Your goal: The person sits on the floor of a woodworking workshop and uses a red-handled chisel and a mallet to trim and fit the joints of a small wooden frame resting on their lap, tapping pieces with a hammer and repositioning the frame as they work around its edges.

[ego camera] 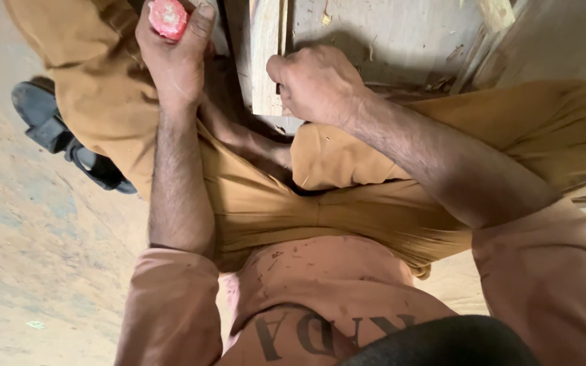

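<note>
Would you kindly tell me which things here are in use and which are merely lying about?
In use:
left hand gripping a red handle
right hand on the wooden strip

Lying about:
black sandal on the floor
wood scraps

Colours: mostly tan, salmon, pale wood.

Red handle [168, 17] with whitish scuffs, gripped by left hand [174, 54]. Trousers [347, 203] mustard-brown. Shirt [320, 285] dusty salmon-pink, dark grey lettering, small dark specks. Wooden strip [266, 61] pale beige, under right hand [317, 85]. Sandal [55, 125] black. Floor [42, 230] sandy beige, faint grey-blue patches.
</note>
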